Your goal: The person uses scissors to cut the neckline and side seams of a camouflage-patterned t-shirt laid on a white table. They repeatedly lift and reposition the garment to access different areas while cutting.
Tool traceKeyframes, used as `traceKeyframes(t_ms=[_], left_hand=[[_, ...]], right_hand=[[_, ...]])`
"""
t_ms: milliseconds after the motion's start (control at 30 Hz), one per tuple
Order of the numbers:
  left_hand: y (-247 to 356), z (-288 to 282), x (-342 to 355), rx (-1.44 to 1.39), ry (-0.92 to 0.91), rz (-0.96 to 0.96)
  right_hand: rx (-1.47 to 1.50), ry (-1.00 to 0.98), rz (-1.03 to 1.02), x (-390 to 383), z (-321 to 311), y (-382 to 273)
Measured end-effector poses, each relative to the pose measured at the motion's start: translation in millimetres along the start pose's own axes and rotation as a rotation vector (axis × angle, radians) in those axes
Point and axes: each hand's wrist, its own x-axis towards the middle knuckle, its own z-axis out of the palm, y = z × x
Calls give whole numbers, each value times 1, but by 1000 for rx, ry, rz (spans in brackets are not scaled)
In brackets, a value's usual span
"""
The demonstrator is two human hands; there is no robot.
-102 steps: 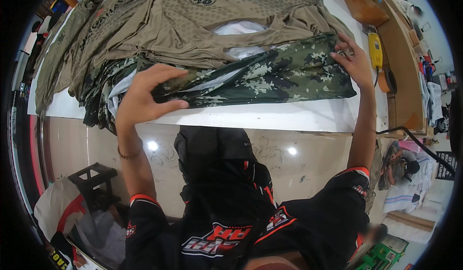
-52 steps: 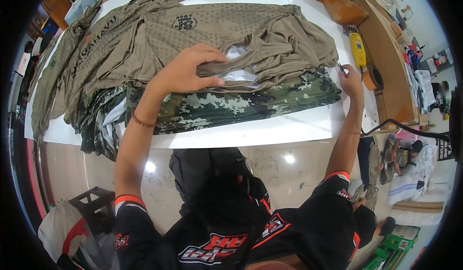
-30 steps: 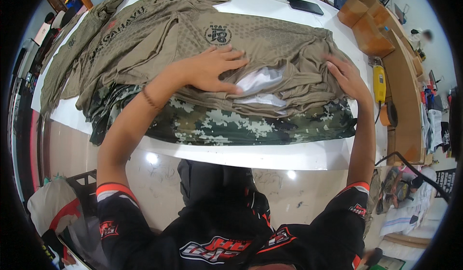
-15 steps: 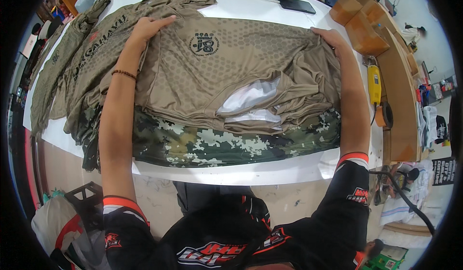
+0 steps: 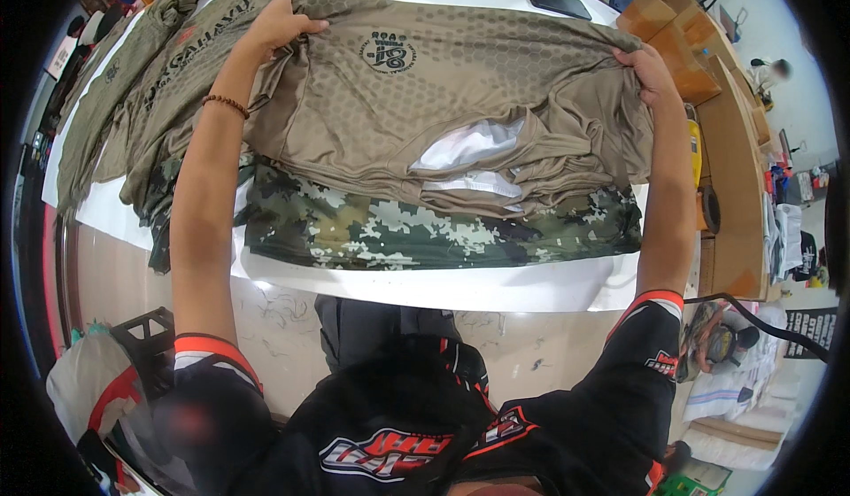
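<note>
A khaki hexagon-patterned shirt (image 5: pixel 469 71) is spread over a green camouflage garment (image 5: pixel 443 235), its white inner fabric (image 5: pixel 474 142) showing through the neck opening. My left hand (image 5: pixel 274 27) pinches the shirt's upper left edge. My right hand (image 5: pixel 645 71) grips its upper right corner, so the top edge is stretched between them. More khaki shirts (image 5: pixel 177 71) lie crumpled on the left part of the white table (image 5: pixel 443 292).
A phone (image 5: pixel 555 3) with a white cable lies behind the shirt. Cardboard boxes (image 5: pixel 677 35), a yellow tool (image 5: pixel 695 142) and a black cable (image 5: pixel 753 319) are at the right. A bag (image 5: pixel 93 376) stands lower left. Another person (image 5: pixel 713 337) is low on the right.
My hands moved up from the neck opening to the top corners, flattening the khaki shirt over the camouflage garment. Over the last half second both hands lifted the top edge slightly further away.
</note>
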Motion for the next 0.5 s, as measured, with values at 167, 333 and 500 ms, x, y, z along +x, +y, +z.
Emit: traceKeyframes(t_ms=[167, 333, 500], left_hand=[[25, -64, -22, 96, 226, 250], [77, -155, -78, 117, 501, 458], [170, -187, -151, -92, 758, 525]], right_hand=[[102, 138, -160, -46, -25, -62], [134, 217, -399, -83, -50, -134], [295, 189, -650, -114, -99, -194]])
